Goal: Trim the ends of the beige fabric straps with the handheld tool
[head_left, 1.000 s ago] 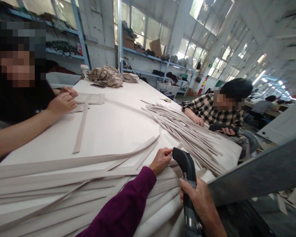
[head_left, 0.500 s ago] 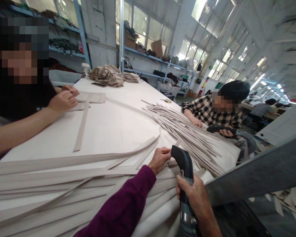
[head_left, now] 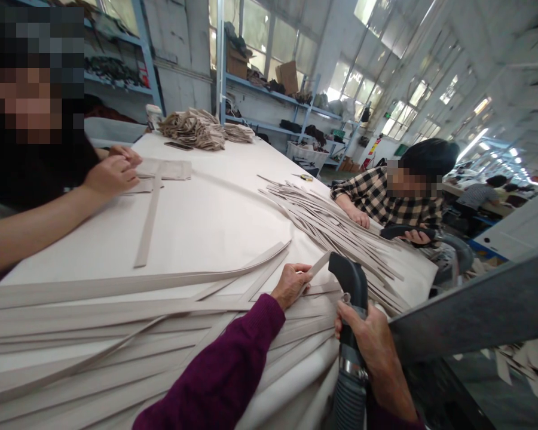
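Observation:
My left hand, in a purple sleeve, pinches a beige fabric strip near its end. The strip's end slants up and right toward the mouth of a black suction nozzle on a ribbed hose. Wrapped round the nozzle's handle is my right hand. Many long beige strips lie beneath my left arm and run off to the left. A second bundle of thin strips lies beyond the nozzle.
A person's hand rests by fabric pieces on the white table at the left. Across the table, a person in a checked shirt holds another black nozzle. A metal beam crosses the right side. Folded fabric sits at the far end.
My right hand and the nozzle have moved to the right, away from my left hand. More of the strip now shows between my left fingers and the nozzle.

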Tool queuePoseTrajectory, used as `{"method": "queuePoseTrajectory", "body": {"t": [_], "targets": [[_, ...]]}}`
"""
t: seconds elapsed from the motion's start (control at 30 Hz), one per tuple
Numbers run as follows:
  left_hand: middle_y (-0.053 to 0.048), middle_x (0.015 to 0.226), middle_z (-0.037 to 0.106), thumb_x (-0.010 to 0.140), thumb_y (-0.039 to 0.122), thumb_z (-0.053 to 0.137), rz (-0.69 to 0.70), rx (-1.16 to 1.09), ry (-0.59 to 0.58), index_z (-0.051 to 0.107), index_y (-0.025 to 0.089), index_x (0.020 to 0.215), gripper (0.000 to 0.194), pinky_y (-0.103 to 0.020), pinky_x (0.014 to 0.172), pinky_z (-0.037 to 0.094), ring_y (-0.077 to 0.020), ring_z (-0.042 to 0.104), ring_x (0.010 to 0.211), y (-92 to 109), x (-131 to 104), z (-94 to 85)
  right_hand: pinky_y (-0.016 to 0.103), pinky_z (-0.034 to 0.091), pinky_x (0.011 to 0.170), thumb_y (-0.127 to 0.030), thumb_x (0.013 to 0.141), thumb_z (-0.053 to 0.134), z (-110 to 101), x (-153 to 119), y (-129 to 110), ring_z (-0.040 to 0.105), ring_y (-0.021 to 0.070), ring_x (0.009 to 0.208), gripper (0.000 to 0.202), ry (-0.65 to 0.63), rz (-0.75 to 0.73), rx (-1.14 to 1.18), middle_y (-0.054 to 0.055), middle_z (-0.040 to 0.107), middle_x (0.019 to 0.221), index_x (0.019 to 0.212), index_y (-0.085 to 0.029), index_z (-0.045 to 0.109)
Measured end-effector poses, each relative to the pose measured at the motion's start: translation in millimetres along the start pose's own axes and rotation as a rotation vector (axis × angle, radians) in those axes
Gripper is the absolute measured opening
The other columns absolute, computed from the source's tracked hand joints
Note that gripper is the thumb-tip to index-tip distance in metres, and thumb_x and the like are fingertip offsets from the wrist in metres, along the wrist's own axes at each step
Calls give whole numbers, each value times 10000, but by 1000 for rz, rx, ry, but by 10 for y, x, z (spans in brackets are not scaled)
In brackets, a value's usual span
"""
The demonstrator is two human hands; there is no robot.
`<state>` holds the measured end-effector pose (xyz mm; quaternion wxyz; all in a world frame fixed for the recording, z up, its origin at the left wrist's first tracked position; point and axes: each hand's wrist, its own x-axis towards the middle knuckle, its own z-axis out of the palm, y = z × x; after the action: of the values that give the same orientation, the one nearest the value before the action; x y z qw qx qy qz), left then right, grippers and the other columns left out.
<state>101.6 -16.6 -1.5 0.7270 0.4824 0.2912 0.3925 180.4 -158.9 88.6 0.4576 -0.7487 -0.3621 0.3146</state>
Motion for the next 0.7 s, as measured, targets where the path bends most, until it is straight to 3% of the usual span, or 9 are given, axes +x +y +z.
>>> {"method": "queuePoseTrajectory", "body": {"t": [0.1, 0.2, 0.27, 0.33, 0.4, 0.5, 0.6, 0.7], "targets": [[24, 592, 445, 700, 236, 518, 96, 203, 33, 603, 105, 1075, 407, -214, 472, 337, -61, 386, 450, 37, -24, -1, 245, 445, 391, -407, 721, 575, -55, 11, 5, 535, 154, 409, 238, 25, -15, -37, -12, 567, 476, 690, -186, 492], [-3, 741, 484, 680, 178, 535, 334, 534, 97, 585, 205, 1134, 457, -249, 666, 397, -110, 462, 657, 73, -59, 22, 246, 438, 394, -415, 722, 567, -85, -7, 5, 533, 155, 408, 243, 8, -27, -26, -10, 566, 476, 673, -189, 491], [-16, 804, 474, 659, 157, 563, 443, 688, 96, 596, 241, 1120, 470, -262, 742, 384, -134, 461, 745, 73, -78, 43, 245, 427, 385, -418, 714, 571, -90, -32, 11, 531, 158, 401, 247, -2, -9, -22, -9, 564, 468, 662, -191, 489], [-24, 792, 461, 677, 161, 556, 461, 708, 99, 642, 233, 1038, 378, -257, 723, 377, -135, 450, 733, 59, -85, 57, 244, 424, 384, -419, 711, 573, -93, -57, 28, 535, 161, 402, 248, -8, 1, -17, -6, 568, 467, 668, -189, 493], [-22, 721, 452, 729, 199, 512, 365, 569, 96, 668, 186, 929, 254, -241, 622, 368, -115, 429, 643, 52, -77, 60, 239, 421, 388, -424, 718, 569, -99, -83, 55, 533, 157, 403, 250, -9, -11, -14, -8, 569, 466, 680, -188, 494], [8, 623, 412, 783, 293, 468, 66, 128, 12, 613, 121, 926, 267, -193, 427, 243, -53, 303, 457, 78, -45, 42, 233, 418, 392, -431, 725, 565, -103, -131, 92, 527, 148, 405, 263, -19, -2, -16, -10, 568, 468, 676, -184, 493], [32, 618, 397, 766, 285, 519, -166, -259, -78, 519, 104, 1011, 305, -158, 381, 111, -11, 208, 405, 125, -18, 8, 230, 415, 396, -437, 734, 555, -76, -192, 94, 518, 140, 402, 270, -57, 9, -22, -14, 558, 461, 671, -182, 493], [37, 609, 405, 749, 246, 559, -250, -414, -152, 478, 102, 1023, 320, -134, 375, 99, 0, 224, 402, 145, -8, -22, 225, 407, 390, -437, 738, 544, -9, -245, 52, 513, 137, 395, 263, -101, 6, -8, -26, 542, 446, 690, -186, 484]]}}
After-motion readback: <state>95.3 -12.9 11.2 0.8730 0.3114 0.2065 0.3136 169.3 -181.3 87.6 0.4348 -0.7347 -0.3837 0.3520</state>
